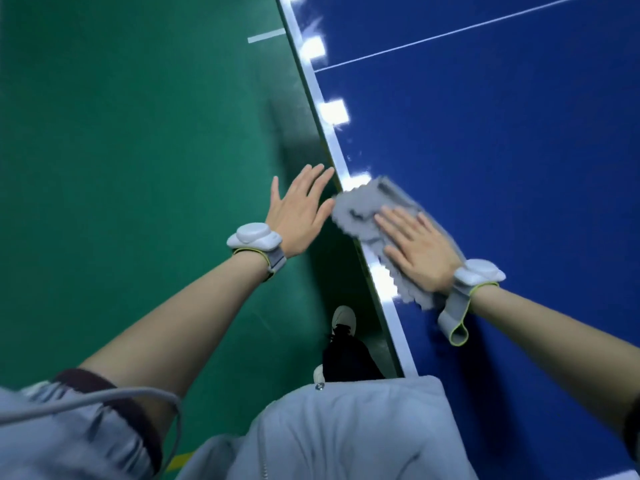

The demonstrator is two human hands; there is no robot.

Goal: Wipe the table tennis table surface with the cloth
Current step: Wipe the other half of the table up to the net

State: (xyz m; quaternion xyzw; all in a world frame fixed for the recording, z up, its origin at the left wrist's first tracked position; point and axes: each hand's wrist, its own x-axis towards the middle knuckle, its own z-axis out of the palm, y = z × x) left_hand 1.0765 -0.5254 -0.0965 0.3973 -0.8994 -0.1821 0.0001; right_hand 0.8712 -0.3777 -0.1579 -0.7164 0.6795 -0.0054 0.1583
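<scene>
Green floor (131,140) runs along my left side, and the blue tabletop (502,161) stretches away on my right, its white edge stripe (332,150) catching bright reflections of the ceiling lights. My right hand (420,249) lies flat on the grey cloth (360,213), fingers straight and pressing it down against the tabletop right at the white stripe; part of the cloth hangs a little past the edge. My left hand (298,211) is open too, fingers spread, holding nothing, hovering just off the edge beside the cloth, its fingertips close to the rim. I judge the wiping to be under way, working along the side border, with much of the blue surface further in and beyond the thin white centre line (450,32) likely yet to cover. Next I would need to keep my palm pressing evenly and slide the cloth along the stripe or inward, without letting it slip off the edge.
</scene>
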